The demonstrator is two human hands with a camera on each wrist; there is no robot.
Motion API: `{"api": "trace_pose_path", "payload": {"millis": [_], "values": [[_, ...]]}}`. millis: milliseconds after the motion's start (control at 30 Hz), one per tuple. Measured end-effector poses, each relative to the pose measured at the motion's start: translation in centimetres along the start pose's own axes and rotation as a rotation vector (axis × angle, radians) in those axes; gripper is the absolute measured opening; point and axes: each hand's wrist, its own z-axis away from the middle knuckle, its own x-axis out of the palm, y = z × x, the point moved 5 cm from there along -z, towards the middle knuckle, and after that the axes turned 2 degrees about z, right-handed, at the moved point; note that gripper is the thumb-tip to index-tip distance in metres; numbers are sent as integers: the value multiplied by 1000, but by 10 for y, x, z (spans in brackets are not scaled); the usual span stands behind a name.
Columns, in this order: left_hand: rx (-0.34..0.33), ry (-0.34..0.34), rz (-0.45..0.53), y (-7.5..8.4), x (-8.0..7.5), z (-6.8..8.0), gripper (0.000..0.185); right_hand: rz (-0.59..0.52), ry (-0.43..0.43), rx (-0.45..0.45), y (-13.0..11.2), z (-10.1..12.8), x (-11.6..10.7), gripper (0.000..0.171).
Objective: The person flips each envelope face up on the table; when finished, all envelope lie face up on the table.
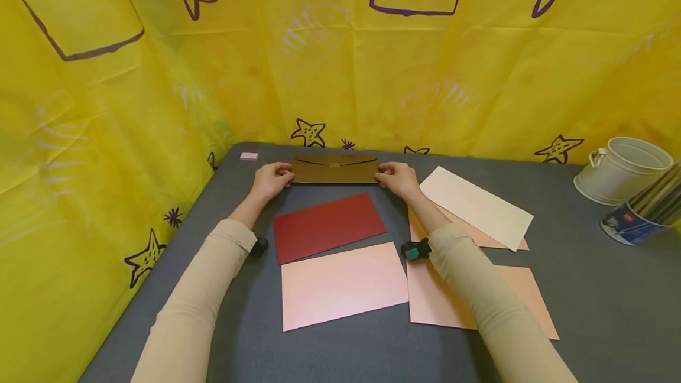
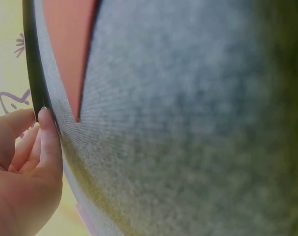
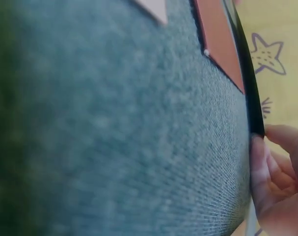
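A dark gold envelope point(image 1: 335, 173) with its flap side showing spans between both hands near the far edge of the table. My left hand point(image 1: 273, 179) pinches its left end between thumb and fingers; the left wrist view shows the fingertips on the dark edge. At the opposite end my right hand point(image 1: 398, 179) pinches the envelope the same way, seen also in the right wrist view. Just nearer than the envelope lies a red envelope point(image 1: 328, 228), slightly turned. Its lower edge meets a pale pink envelope point(image 1: 343, 286).
Under and beside the right forearm lie a cream envelope point(image 1: 479, 207) and more pink envelopes point(image 1: 524, 294). A small pink block point(image 1: 249, 156) sits at the far left corner. On the right stand a white bucket point(image 1: 619, 173) and a blue tin point(image 1: 630, 223) of pencils. Yellow cloth point(image 1: 340, 75) hangs behind.
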Motion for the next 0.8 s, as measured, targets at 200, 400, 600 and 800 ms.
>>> {"api": "trace_pose_path", "payload": {"millis": [200, 400, 600, 800], "values": [[14, -3, -93, 6, 0, 5, 43, 46, -39, -10, -4, 4, 1, 49], [56, -17, -169, 11, 3, 7, 49, 99, -85, -22, -7, 8, 0, 62], [129, -41, -246, 13, 5, 11, 46, 113, -121, -29, -10, 11, 3, 65], [172, -44, -271, 11, 9, 13, 44, 129, -109, -23, -10, 12, 6, 65]]}}
